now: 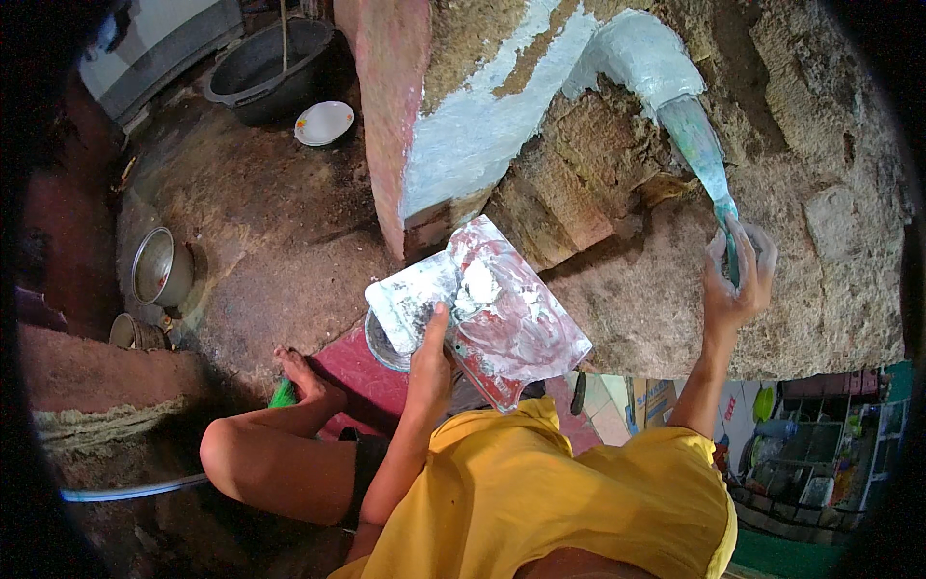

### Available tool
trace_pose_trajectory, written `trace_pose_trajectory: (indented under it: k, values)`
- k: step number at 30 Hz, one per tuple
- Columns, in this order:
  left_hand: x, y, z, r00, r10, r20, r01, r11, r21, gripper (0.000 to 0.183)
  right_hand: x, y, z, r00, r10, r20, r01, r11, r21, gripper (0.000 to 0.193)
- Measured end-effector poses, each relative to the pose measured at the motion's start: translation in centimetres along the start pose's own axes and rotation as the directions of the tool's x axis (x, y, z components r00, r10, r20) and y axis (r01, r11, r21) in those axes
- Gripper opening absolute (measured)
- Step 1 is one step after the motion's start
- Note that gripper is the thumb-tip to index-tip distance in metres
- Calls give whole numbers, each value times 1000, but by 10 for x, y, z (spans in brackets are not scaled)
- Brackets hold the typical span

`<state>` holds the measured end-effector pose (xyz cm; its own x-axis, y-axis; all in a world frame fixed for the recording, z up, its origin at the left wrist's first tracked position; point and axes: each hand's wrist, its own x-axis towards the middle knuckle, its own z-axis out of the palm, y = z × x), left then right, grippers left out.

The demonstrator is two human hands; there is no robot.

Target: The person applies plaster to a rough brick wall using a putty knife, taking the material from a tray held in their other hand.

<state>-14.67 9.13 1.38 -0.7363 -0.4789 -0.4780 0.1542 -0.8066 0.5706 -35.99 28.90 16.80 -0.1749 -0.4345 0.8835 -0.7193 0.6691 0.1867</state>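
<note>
My right hand is closed round the handle of a putty knife, its blade smeared pale green and white. The blade's wide end touches a smooth white plastered patch on the rough wall. Lower down, my left hand grips a red board coated with white paste, its thumb on top. A lump of white paste sits on the board. A flat white-smeared piece lies along the board's left side by my thumb. Partly hidden beneath is a round grey container.
A large dark basin with a stick stands on the floor at the far left, beside a white plate. Nearer are a metal pot and a smaller pot. Racks with household items stand at lower right.
</note>
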Motion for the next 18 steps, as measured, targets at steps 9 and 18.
trace_pose_trajectory:
  k: [9, 18]
  values:
    - [0, 2, 0, 1000, 11, 26, -11, 1000, 19, 63, 10, -10, -2, 1000, -17, -16, 18, 1000, 13, 35]
    - [-2, 4, 2, 1000, 13, 9, -13, 998, 54, 61, -2, 0, -10, 1000, 10, 23, -10, 1000, -23, 34]
